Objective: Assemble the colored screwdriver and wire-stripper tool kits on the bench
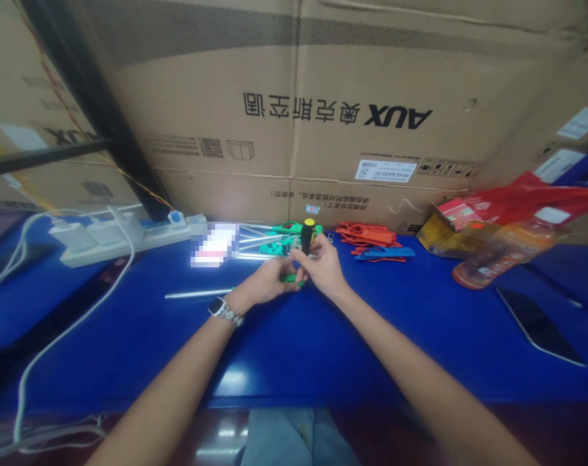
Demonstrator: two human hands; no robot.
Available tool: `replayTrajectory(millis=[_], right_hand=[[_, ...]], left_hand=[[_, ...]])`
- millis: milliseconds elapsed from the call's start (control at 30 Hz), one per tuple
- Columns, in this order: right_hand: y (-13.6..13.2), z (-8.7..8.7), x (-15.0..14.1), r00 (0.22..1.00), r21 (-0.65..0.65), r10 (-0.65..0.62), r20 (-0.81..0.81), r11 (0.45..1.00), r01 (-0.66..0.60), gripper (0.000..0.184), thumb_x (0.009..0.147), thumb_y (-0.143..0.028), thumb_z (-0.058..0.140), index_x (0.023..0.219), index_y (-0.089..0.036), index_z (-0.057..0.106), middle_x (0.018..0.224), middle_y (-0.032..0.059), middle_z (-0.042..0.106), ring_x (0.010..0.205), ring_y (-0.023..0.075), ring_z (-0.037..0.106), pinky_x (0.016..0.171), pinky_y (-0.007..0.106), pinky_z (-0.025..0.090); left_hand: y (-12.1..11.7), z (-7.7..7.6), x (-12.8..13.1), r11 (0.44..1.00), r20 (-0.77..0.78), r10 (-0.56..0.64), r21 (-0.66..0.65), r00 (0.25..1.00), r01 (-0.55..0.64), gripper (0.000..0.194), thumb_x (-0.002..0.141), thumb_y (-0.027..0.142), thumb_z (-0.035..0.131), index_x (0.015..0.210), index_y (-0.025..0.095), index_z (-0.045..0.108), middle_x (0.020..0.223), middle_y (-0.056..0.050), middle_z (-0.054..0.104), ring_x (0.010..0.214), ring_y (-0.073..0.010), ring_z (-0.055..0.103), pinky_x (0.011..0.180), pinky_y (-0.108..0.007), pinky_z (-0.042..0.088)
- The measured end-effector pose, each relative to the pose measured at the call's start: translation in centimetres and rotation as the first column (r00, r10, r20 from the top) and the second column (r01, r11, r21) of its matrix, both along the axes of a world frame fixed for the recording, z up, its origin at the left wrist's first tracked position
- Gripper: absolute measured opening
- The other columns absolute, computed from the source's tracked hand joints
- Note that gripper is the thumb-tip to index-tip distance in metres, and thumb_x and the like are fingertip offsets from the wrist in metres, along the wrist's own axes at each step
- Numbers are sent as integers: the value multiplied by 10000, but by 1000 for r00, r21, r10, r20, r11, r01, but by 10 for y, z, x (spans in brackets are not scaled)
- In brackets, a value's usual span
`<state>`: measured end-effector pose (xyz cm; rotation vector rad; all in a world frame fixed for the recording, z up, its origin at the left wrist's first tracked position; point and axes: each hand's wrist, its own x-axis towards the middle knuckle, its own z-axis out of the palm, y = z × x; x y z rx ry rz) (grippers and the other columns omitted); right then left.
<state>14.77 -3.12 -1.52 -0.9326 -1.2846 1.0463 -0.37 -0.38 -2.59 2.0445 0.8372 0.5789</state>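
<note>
My right hand [325, 262] is closed round a short screwdriver [308, 234] with a black and yellow handle, held upright, its tip hidden behind the fingers. My left hand [267, 281] grips a green plastic piece [291, 279] just below it. A thin metal rod [196, 294] sticks out to the left from behind that wrist, seemingly joined to the green piece. Beyond my hands lie several green plastic parts [294, 228] with metal rods [262, 242]. Small metal bits near the fingers are too blurred to tell apart.
Orange-red plastic parts [366, 233] and a blue one [385, 253] lie right of my hands. Farther right are a drink bottle [504, 249], a yellow box [442, 230] and a phone [541, 327]. A power strip [129, 243] stands left. A large carton [332, 149] walls the back.
</note>
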Motion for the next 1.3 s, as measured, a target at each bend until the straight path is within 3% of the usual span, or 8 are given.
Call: replayTrajectory(millis=[100,300,500,700,900,1033,1167,1300], right_hand=[[-2,-1,3,1000,-28,0,24,1000,1,493,760,-578,721,883,-266,360,540,-123,534,374,152,598,360,239,435],[-6,0,16,988,-30,154,8,988,-154,473,872,-682,481,1019,-232,496,706,-58,601,438,112,614,455,250,489],[5,-1,6,994,38,-17,104,999,13,461,726,-571,743,759,-239,426,720,-40,636,384,112,560,327,239,368],[5,-6,4,984,33,-111,137,994,107,427,795,-584,693,910,-256,445,526,-98,510,344,114,465,331,237,337],[0,-5,23,984,58,132,122,989,-139,489,949,-632,418,1198,-224,523,649,-66,552,441,83,502,453,223,426],[7,0,23,988,62,102,119,992,-110,402,832,-578,642,948,-194,643,720,-19,645,450,104,571,444,250,449],[10,4,14,993,96,-31,118,995,20,369,718,-510,777,817,-206,592,856,19,708,416,109,560,382,265,430],[9,1,8,987,77,-82,139,994,72,389,735,-516,767,817,-240,506,634,-40,646,359,131,531,346,263,399]], left_hand=[[2,-1,-1,999,-52,35,38,998,-33,196,727,284,743,766,163,594,733,7,614,679,-156,552,658,-282,419],[4,-6,0,995,-78,74,71,994,-69,243,719,329,771,800,155,623,790,-16,646,741,-178,573,707,-304,441],[-2,-3,3,1000,-18,25,-7,1000,-26,203,728,284,750,795,169,597,756,3,622,706,-164,573,672,-284,443],[-1,-2,2,999,-33,40,11,999,-39,218,719,299,755,791,169,595,761,5,617,703,-159,561,678,-287,436],[3,-7,0,991,-85,132,28,988,-131,258,698,309,784,829,160,619,774,1,636,714,-163,572,661,-289,434],[3,-8,0,992,-90,125,35,988,-122,249,702,308,780,810,160,612,780,-5,633,711,-166,573,656,-295,430],[2,-7,0,992,-76,124,20,989,-123,255,703,319,775,802,160,601,766,-2,631,700,-162,567,648,-292,429],[1,-5,0,996,-58,87,27,995,-85,243,726,328,755,815,160,604,755,4,623,696,-156,558,646,-284,425]])
